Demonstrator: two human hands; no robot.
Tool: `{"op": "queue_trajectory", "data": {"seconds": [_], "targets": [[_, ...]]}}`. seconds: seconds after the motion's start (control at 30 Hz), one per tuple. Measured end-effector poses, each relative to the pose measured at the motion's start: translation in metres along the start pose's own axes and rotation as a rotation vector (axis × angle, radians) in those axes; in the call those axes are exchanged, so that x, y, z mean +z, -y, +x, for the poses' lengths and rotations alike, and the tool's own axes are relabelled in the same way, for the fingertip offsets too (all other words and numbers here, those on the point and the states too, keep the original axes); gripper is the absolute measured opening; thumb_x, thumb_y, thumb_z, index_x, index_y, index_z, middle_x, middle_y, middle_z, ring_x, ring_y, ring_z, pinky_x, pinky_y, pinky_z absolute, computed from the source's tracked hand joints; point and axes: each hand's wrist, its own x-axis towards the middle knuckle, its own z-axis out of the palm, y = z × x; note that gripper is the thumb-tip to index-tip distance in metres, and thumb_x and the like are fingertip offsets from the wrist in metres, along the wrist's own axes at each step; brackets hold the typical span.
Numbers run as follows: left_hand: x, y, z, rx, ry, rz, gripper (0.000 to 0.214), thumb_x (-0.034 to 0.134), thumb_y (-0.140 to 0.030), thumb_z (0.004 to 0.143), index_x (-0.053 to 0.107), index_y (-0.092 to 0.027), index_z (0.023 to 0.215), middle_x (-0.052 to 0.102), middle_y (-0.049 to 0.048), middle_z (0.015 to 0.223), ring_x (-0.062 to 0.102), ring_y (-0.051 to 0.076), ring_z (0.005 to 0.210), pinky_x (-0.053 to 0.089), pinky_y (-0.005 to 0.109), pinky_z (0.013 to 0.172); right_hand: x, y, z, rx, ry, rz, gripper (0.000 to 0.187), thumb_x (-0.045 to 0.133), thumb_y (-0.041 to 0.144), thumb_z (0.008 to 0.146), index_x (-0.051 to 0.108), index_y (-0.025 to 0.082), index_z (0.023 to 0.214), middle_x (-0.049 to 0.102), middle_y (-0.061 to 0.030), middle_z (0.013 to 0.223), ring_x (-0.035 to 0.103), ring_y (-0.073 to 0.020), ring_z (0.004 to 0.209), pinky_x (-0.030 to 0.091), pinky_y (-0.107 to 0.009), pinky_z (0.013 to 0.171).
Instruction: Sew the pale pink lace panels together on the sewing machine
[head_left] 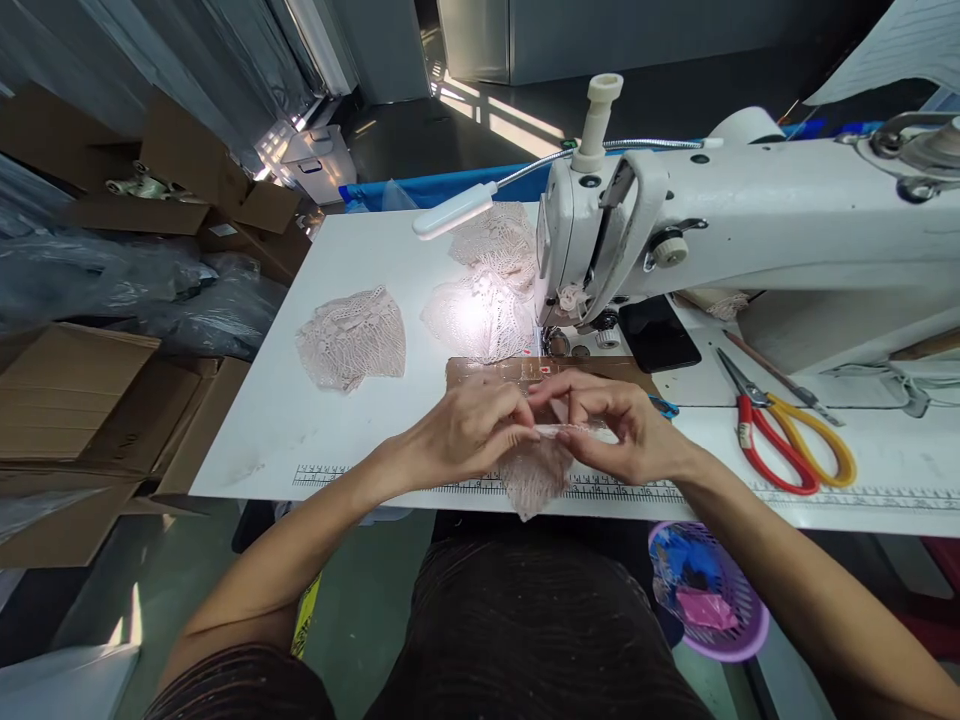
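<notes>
Both of my hands meet over the front edge of the white table (pixel 300 420). My left hand (pixel 461 430) and my right hand (pixel 615 425) pinch the top edge of a small pink lace piece (pixel 536 480), which hangs down past the printed ruler strip. A white sewing machine (pixel 712 230) stands just behind, its needle area lit by a gooseneck lamp (pixel 454 212). A pile of pink lace pieces (pixel 487 290) lies under the lamp, and a separate lace piece (pixel 351 338) rests further left.
Red and yellow scissors (pixel 787 440) lie to the right, beside a black phone (pixel 658 333). A purple basket (pixel 712 590) sits under the table on the right. Cardboard boxes (pixel 82 400) and plastic-wrapped bundles crowd the floor at left.
</notes>
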Motion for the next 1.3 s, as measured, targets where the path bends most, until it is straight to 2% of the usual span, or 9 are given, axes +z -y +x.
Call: {"op": "queue_trajectory", "data": {"seconds": [0.17,0.33,0.4,0.5,0.63,0.87,1.03,1.2,1.3], "targets": [[-0.017,-0.017,-0.015,-0.238,-0.010,-0.373,0.014,0.057,-0.033,0.095,0.058,-0.021,0.089,0.062,0.0000,0.076,0.056,0.009,0.059,0.046,0.021,0.051,0.004,0.005,-0.010,0.240,0.209,0.400,0.020,0.071,0.024,0.083,0.052,0.019,0.080,0.062,0.0019,0.074,0.056,-0.0078,0.061,0.045,-0.018,0.053],[-0.034,0.002,-0.020,-0.376,-0.031,-0.229,0.015,0.057,-0.036,0.093,0.060,-0.023,0.099,0.065,0.0004,0.076,0.057,0.010,0.059,0.045,0.022,0.051,-0.010,-0.013,-0.003,0.491,0.431,0.466,0.038,0.067,0.032,0.086,0.055,0.018,0.119,0.068,0.0012,0.082,0.059,-0.0067,0.053,0.044,-0.017,0.044],[-0.038,0.018,-0.017,-0.413,0.030,-0.088,0.019,0.056,-0.038,0.093,0.062,-0.023,0.103,0.067,0.0013,0.082,0.057,0.011,0.061,0.044,0.023,0.054,-0.018,-0.022,0.005,0.506,0.366,0.284,0.032,0.063,0.036,0.089,0.061,0.017,0.115,0.069,0.0001,0.078,0.061,-0.0091,0.054,0.046,-0.020,0.047],[-0.040,0.042,-0.007,-0.442,0.077,0.227,0.025,0.054,-0.041,0.094,0.061,-0.021,0.107,0.067,0.0042,0.090,0.058,0.015,0.067,0.043,0.026,0.058,-0.025,-0.035,0.017,0.479,0.061,-0.234,0.026,0.063,0.035,0.088,0.068,0.019,0.108,0.066,-0.0003,0.067,0.061,-0.0142,0.058,0.045,-0.026,0.053],[-0.035,0.070,0.019,-0.350,0.059,0.487,0.028,0.049,-0.037,0.096,0.059,-0.018,0.113,0.062,0.0089,0.109,0.059,0.021,0.085,0.044,0.030,0.069,-0.028,-0.045,0.020,0.415,-0.191,-0.742,0.027,0.065,0.038,0.085,0.072,0.020,0.103,0.066,-0.0042,0.070,0.059,-0.0193,0.064,0.041,-0.031,0.061],[-0.001,0.116,0.084,-0.209,0.145,0.431,0.027,0.043,-0.032,0.098,0.064,-0.016,0.106,0.061,0.0117,0.104,0.060,0.024,0.091,0.049,0.035,0.080,-0.024,-0.053,0.011,0.373,-0.183,-0.867,0.033,0.050,0.038,0.093,0.070,0.018,0.109,0.064,-0.0052,0.073,0.056,-0.0190,0.062,0.035,-0.031,0.059],[0.008,0.144,0.103,-0.008,0.126,0.312,0.028,0.043,-0.028,0.098,0.063,-0.021,0.115,0.063,0.0093,0.115,0.058,0.024,0.113,0.049,0.037,0.099,-0.020,-0.051,0.010,0.372,-0.185,-1.028,0.033,0.048,0.038,0.095,0.070,0.020,0.112,0.067,-0.0114,0.096,0.061,-0.0214,0.071,0.036,-0.032,0.059],[0.001,0.131,0.087,0.116,0.020,0.230,0.024,0.050,-0.030,0.097,0.071,-0.018,0.100,0.069,0.0088,0.106,0.066,0.018,0.094,0.058,0.032,0.079,-0.018,-0.044,0.011,0.420,-0.237,-1.079,0.037,0.045,0.037,0.097,0.070,0.018,0.115,0.063,-0.0137,0.111,0.061,-0.0206,0.071,0.037,-0.031,0.057],[-0.002,0.115,0.075,0.158,0.177,0.001,0.018,0.060,-0.031,0.095,0.075,-0.021,0.098,0.071,0.0053,0.099,0.067,0.014,0.089,0.059,0.028,0.078,-0.017,-0.043,0.011,0.386,-0.246,-1.079,0.037,0.044,0.036,0.097,0.070,0.017,0.114,0.063,-0.0132,0.110,0.061,-0.0205,0.072,0.038,-0.031,0.057]]}}
